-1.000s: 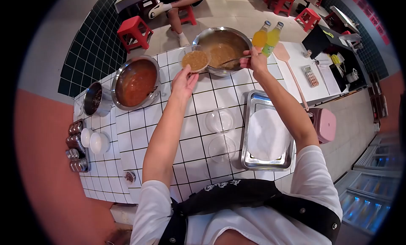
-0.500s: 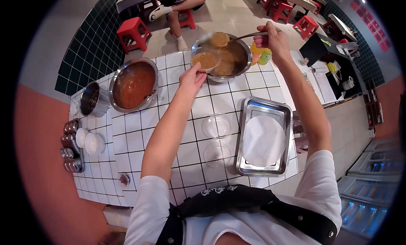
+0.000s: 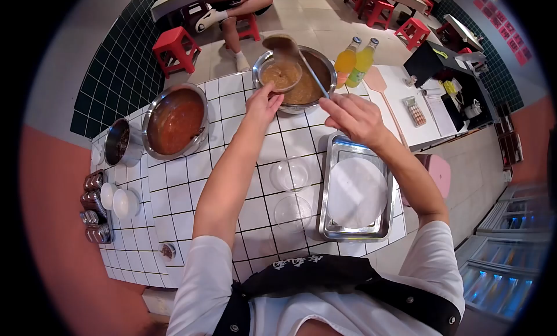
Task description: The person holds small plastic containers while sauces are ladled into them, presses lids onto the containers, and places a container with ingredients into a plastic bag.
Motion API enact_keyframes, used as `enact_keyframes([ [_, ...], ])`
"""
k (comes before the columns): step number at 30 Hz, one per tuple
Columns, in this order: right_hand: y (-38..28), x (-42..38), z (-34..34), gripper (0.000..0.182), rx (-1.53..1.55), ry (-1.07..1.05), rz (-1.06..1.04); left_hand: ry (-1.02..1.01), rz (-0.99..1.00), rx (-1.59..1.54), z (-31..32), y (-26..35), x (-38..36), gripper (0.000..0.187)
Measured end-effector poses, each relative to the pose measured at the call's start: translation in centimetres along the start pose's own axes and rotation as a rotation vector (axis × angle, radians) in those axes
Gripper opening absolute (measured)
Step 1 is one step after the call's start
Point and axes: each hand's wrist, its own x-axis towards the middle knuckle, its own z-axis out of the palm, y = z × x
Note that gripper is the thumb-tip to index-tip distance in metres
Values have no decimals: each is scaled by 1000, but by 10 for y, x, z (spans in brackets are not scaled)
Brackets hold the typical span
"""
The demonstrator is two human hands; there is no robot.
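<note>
My left hand (image 3: 264, 106) grips a clear plastic bowl (image 3: 281, 75) holding brown sauce, over the left side of a large steel bowl (image 3: 328, 60). That steel bowl holds more of the same brown sauce. My right hand (image 3: 355, 118) is closed round the handle of a ladle (image 3: 282, 44). The ladle's cup is tipped above the plastic bowl, its edges blurred. Two clear plastic containers (image 3: 292, 174) sit on the white tiled table (image 3: 243, 188) nearer me. A steel tray (image 3: 325, 220) with a white round sheet or lid (image 3: 357, 192) lies to their right.
Left of my arm stand a steel bowl of red sauce (image 3: 176, 122), a steel pot (image 3: 123, 142) and white cups (image 3: 125, 203). Two bottles (image 3: 354, 62) stand behind the right hand, near a pink paddle (image 3: 376, 80). Beyond the table, a person sits by a red stool (image 3: 174, 49).
My right hand has come down and toward me, swinging the ladle from over the steel bowl to above the plastic bowl. The plastic bowl looks fuller. The left hand has barely moved.
</note>
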Motion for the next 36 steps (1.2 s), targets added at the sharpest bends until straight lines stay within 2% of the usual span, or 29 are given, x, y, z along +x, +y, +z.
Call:
enact_keyframes([
  [2, 0, -2, 4, 33, 17, 9, -46, 4, -15, 2, 1, 2, -2, 25],
  [5, 1, -6, 11, 29, 114, -61, 44, 16, -20, 25, -1, 5, -11, 22],
  [8, -2, -3, 13, 20, 311, 16, 309, 20, -16, 35, -3, 8, -12, 23],
  [11, 2, 0, 22, 23, 663, 214, 920, 17, 9, 11, -7, 10, -13, 26],
  [12, 6, 8, 22, 37, 874, 388, 1104, 16, 19, 0, -9, 10, -14, 28],
  [15, 34, 10, 25, 43, 1128, 654, 1423, -11, 36, -2, -17, 11, -10, 29],
  [16, 40, 9, 28, 45, 1159, 731, 1470, -11, 30, -7, -19, 12, -10, 28],
  [19, 52, 1, 42, 43, 1083, 731, 1500, -6, 28, -19, -25, 17, -17, 27],
  [22, 58, -29, 80, 40, 930, 439, 1477, 2, 52, -8, -32, 22, -32, 28],
  [25, 49, -62, 117, 37, 904, 321, 1580, 7, 60, 27, -51, 21, -55, 30],
  [28, 44, -79, 128, 38, 1026, 298, 1673, 26, 44, 59, -79, 18, -83, 31],
  [31, 32, -83, 126, 56, 1013, 227, 1651, 76, 17, 69, -113, 4, -112, 31],
  [32, 30, -83, 120, 76, 1024, 209, 1691, 82, 10, 75, -127, 0, -119, 30],
  [35, 9, -86, 113, 79, 882, 338, 1814, 123, -19, 97, -159, -11, -142, 27],
  [36, -3, -86, 112, 67, 851, 395, 1834, 141, -31, 104, -169, -14, -148, 26],
])
